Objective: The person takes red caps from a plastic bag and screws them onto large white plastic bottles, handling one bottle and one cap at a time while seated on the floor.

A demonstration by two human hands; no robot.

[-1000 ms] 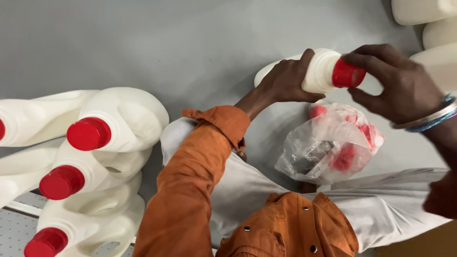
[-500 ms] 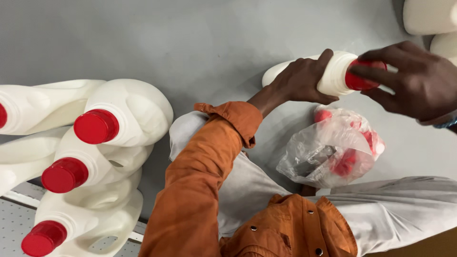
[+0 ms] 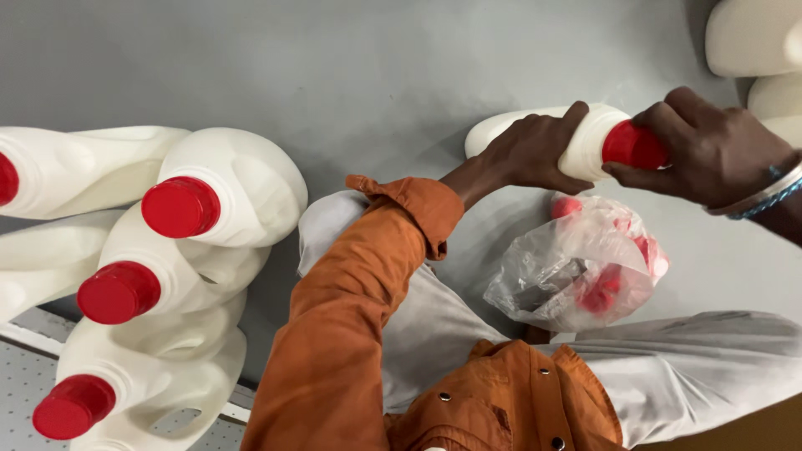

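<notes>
The white plastic bottle [image 3: 576, 138] lies on its side above the person's lap, held off the grey floor [image 3: 376, 75], its neck pointing to the person's right. The left hand [image 3: 535, 154] is wrapped around the bottle's shoulder, its grip clenched on the body with the fingers over the top. The right hand [image 3: 710, 150] closes on the red cap [image 3: 632, 144] at the bottle's mouth, thumb below and fingers above, so that grip is grasping the cap; whether the cap is fully seated on the neck is hard to tell, since the fingers cover part of it. A pair of thin bangles [image 3: 769, 196] sits on the right wrist.

Just below the bottle, on the lap, rests a clear plastic bag [image 3: 576, 271] with more red caps inside. The left arm wears an orange sleeve [image 3: 351, 309].

Well to the left of the bottle stands a cluster of white jugs [image 3: 217, 192], each closed with a red cap. Up and to the right of the bottle, more white containers [image 3: 752, 42] show at the edge of the view.
</notes>
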